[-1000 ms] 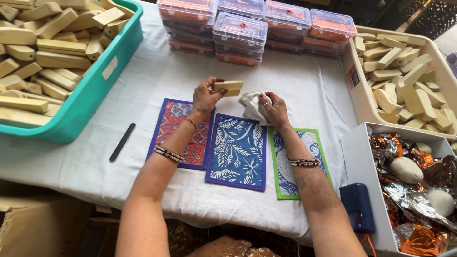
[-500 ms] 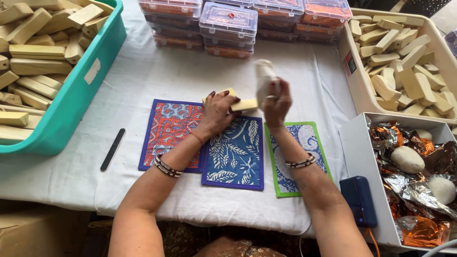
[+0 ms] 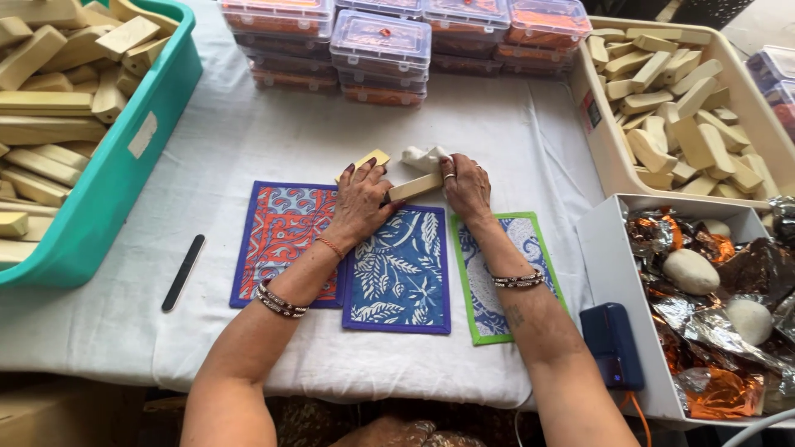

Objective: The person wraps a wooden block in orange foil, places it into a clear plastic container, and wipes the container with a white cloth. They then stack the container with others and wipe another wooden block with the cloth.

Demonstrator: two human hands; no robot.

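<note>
My left hand lies over the top edges of the red-orange mat and the blue leaf-patterned mat, gripping one end of a pale wooden block. A second pale block pokes out past its fingertips. My right hand presses a crumpled white cloth against the far end of the held block. The right forearm crosses a green-bordered mat.
A teal bin at the left is full of wooden blocks. A beige tray of blocks and a white box with foil wrappers stand at the right. Clear lidded containers line the back. A black file and a dark blue case lie near the front.
Both hands have come down from a raised position to the mats. The cloth, held upright before, now lies low against the block.
</note>
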